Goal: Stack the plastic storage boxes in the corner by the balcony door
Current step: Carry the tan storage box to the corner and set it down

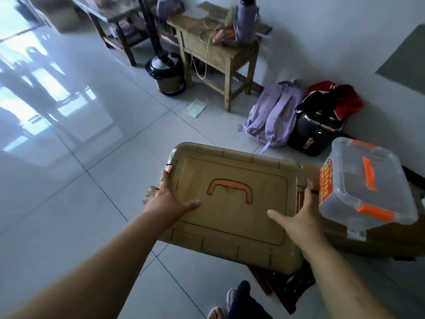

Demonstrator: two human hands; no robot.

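Observation:
A tan plastic storage box [230, 217] with an orange lid handle is in front of me, held above the tiled floor. My left hand [164, 199] grips its left side at the orange latch, thumb lying on the lid. My right hand [301, 215] grips its right side, thumb on the lid. To the right, a clear plastic storage box [365, 183] with orange latches and a red-yellow label sits tilted on a brown surface [377, 242].
A purple backpack [273, 113], a black bag [315, 132] and red clothing lie against the white wall. A wooden stool-table [220, 54] and a rice cooker [169, 73] stand farther back. A dark wooden item [285, 284] lies under the tan box. My feet are at the bottom.

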